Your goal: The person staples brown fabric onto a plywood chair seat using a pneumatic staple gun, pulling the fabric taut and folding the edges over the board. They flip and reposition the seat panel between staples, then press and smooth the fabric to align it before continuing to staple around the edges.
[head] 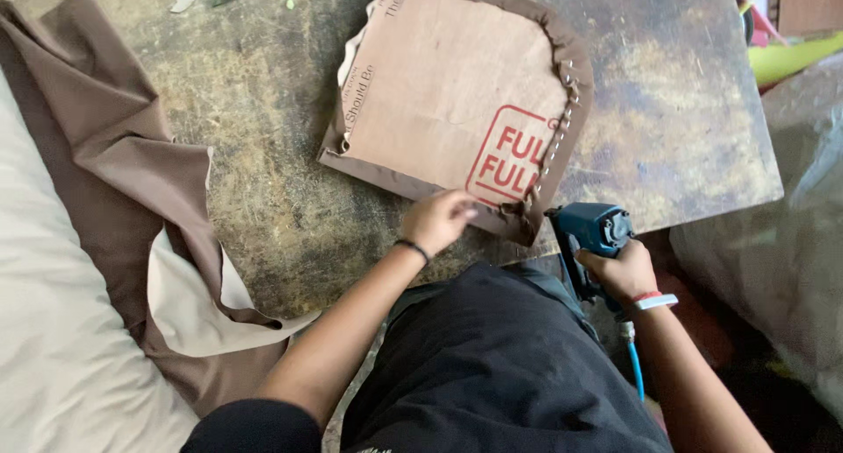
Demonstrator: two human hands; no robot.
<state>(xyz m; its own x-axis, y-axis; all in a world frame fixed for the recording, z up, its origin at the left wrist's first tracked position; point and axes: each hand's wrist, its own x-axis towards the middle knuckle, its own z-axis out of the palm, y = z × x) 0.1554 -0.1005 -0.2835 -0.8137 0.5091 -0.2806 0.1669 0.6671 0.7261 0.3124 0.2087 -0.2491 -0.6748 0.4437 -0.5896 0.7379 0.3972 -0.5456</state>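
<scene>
Your right hand (pixel 625 273) wraps the blue pneumatic stapler (pixel 590 229), its nose at the seat panel (pixel 452 93)'s five-o'clock corner. Your left hand (pixel 436 218), fingers curled, presses the brown fabric edge (pixel 413 185) at six o'clock. The panel lies cardboard-side up on the worn workbench (pixel 263 111); loose brown cloth (pixel 114 172) drapes at nine o'clock.

A square cardboard-backed seat panel (pixel 457 93), its brown fabric edge stapled over, lay flat on the tabletop (pixel 263 111), with a blue staple gun (pixel 590 229) upright at its near corner.
</scene>
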